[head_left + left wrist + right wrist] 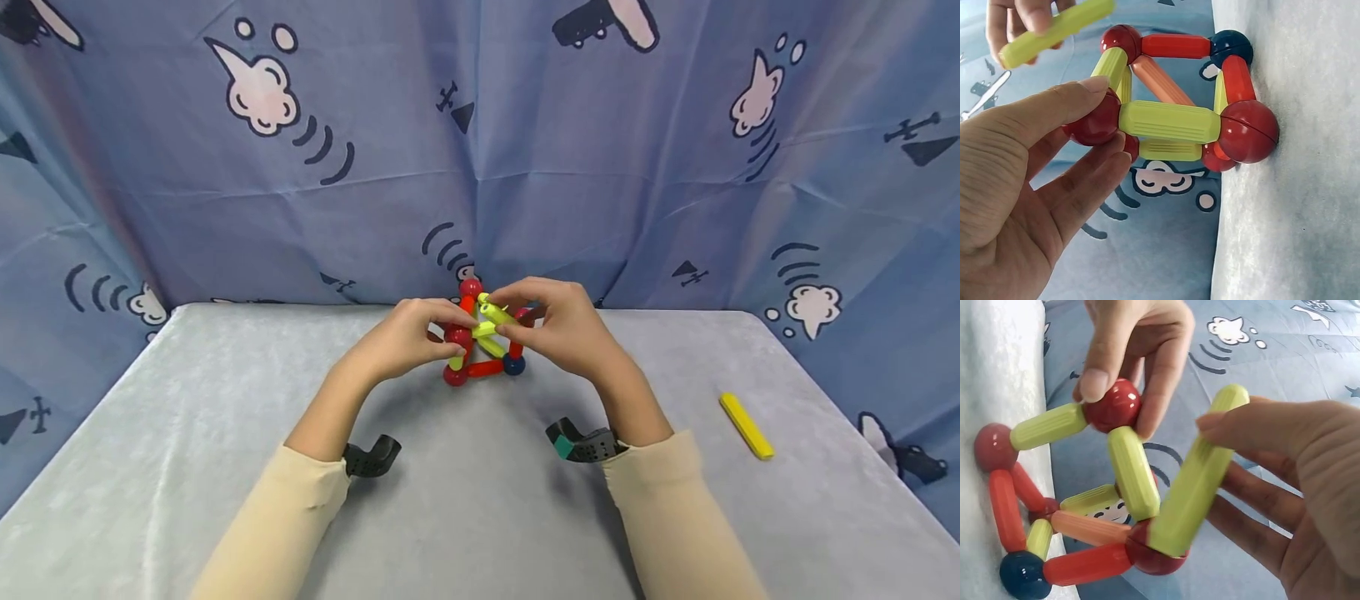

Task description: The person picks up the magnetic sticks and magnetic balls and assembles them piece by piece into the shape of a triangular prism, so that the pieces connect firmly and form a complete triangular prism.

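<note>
A box-like frame of red, orange and yellow-green rods joined by red and dark blue balls stands on the table. My left hand point(401, 337) pinches a red ball point(1093, 122) at its upper near corner between thumb and fingers. From that ball a yellow-green rod point(1169, 121) runs down to a lower red ball point(1249, 131). A loose yellow-green rod point(1196, 481) is pinched in my right hand point(562, 329), slanting over the frame's upper side. In the right wrist view its lower end overlaps another red ball point(1157, 553); whether they touch I cannot tell. A dark blue ball point(513, 364) rests at a bottom corner.
A yellow rod point(746, 427) lies alone on the grey-white table point(247, 517), to the right of my right forearm. Close behind the frame, a blue patterned curtain point(375, 192) hangs along the table's back edge. Black bands point(592, 444) sit on both wrists.
</note>
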Action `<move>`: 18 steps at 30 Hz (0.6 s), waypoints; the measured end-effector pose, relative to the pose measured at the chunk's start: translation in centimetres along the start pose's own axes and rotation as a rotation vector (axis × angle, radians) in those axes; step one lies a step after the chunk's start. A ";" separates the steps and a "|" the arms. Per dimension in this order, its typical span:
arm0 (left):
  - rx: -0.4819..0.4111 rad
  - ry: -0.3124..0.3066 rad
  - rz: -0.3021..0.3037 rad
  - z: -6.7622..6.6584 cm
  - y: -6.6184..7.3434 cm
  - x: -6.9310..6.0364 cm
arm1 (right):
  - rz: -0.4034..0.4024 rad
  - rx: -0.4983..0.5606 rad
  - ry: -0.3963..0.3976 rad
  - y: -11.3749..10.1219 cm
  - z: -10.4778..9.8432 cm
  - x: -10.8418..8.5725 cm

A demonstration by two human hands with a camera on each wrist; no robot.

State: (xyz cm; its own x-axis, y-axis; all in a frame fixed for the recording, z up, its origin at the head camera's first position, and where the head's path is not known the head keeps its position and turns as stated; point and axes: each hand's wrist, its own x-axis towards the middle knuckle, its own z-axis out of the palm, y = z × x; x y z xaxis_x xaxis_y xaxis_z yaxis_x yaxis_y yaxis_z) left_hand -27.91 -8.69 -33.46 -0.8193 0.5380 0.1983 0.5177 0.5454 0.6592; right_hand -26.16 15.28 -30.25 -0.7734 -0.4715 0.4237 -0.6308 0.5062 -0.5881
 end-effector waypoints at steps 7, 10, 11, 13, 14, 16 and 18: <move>-0.010 -0.007 0.000 0.0 0.2 0.1 | 0.067 -0.201 -0.127 -0.5 0.7 0.0; -0.009 -0.006 0.007 0.0 0.3 0.2 | 0.083 -0.276 -0.151 -0.6 1.1 0.0; -0.008 -0.006 0.010 0.0 0.3 0.2 | 0.082 -0.294 -0.153 -0.6 1.2 0.1; -0.010 -0.006 0.019 0.0 0.3 0.2 | 0.074 -0.319 -0.152 -0.6 1.5 0.1; -0.012 -0.006 0.022 0.0 0.3 0.1 | 0.068 -0.324 -0.151 -0.5 1.6 0.1; -0.011 -0.004 0.029 -0.1 0.3 0.0 | 0.058 -0.319 -0.155 -0.5 1.8 0.1; -0.007 0.000 0.038 -0.1 0.2 0.0 | 0.055 -0.305 -0.158 -0.5 2.0 0.1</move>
State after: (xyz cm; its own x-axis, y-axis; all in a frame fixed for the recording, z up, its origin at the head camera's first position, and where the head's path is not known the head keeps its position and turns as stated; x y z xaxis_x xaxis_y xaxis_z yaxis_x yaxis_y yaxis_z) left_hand -27.80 -8.65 -33.26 -0.7992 0.5581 0.2231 0.5463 0.5199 0.6567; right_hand -25.82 13.58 -31.30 -0.8024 -0.5316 0.2712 -0.5968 0.7150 -0.3642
